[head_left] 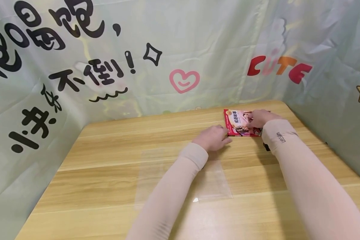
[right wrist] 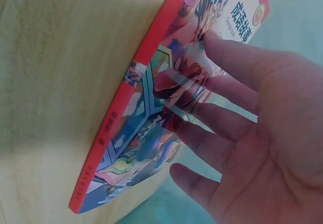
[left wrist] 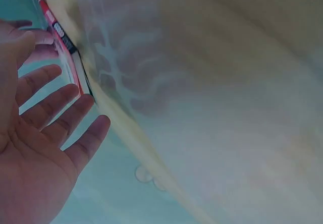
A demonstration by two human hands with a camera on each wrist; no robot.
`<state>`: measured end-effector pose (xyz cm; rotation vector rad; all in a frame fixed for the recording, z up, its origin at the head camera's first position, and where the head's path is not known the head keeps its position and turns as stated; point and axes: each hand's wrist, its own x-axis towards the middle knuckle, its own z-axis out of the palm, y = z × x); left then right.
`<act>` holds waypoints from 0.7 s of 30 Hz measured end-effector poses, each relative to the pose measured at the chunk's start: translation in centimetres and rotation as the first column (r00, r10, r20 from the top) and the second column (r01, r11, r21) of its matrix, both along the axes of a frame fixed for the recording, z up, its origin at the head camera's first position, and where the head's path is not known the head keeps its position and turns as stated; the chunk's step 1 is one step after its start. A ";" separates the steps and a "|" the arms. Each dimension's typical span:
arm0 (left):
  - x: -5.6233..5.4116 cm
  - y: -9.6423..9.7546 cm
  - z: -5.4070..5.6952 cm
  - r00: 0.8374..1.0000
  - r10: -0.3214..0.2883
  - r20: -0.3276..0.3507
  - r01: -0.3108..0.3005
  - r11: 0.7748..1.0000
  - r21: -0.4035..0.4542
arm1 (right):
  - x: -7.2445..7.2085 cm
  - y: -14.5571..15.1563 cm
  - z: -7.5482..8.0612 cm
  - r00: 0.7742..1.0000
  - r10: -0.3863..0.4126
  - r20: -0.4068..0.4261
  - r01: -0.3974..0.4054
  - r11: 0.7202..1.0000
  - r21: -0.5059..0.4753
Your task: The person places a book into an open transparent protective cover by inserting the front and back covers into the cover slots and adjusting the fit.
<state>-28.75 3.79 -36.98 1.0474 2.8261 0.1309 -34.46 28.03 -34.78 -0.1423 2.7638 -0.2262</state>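
A red-edged book with a pictured cover lies flat near the far right of the table. My right hand is over its right half. In the right wrist view the right hand has loosely extended fingers against or just above the book's cover; whether they touch is hard to tell. Beside the book's near left corner is my left hand. Its fingers are spread and relaxed in the left wrist view, where the left hand appears close to the book's spine, holding nothing.
A clear plastic sheet or sleeve lies on the wooden table, partly under the left forearm. Printed fabric hangs behind the table and along both sides. A small dark object shows under the right wrist.
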 end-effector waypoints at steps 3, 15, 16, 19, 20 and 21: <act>0.2 0.4 -0.2 1.000 0.009 -0.001 -0.009 1.000 -0.016 | 0.2 -0.1 0.3 1.000 0.001 -0.001 -0.001 1.000 0.003; 0.6 0.8 -0.6 1.000 0.022 0.015 -0.021 0.999 -0.032 | 0.6 -0.3 0.5 1.000 0.025 -0.004 -0.025 1.000 -0.008; 0.6 0.7 -0.6 0.999 0.029 0.017 -0.028 0.999 -0.036 | 0.8 -0.5 0.6 1.000 0.026 -0.005 -0.026 1.000 -0.008; 0.5 0.6 -0.7 0.999 0.037 0.008 -0.037 0.998 -0.040 | 1.2 -0.6 1.0 0.998 0.053 -0.023 -0.052 0.998 0.018; 0.5 0.6 -0.7 0.999 0.039 0.001 -0.039 0.998 -0.041 | 1.3 -0.6 1.1 0.998 0.063 -0.031 -0.062 0.998 0.027; 0.5 0.6 -0.7 0.999 0.041 -0.006 -0.041 0.998 -0.043 | 1.5 -0.5 1.2 0.997 0.074 -0.040 -0.072 0.997 0.033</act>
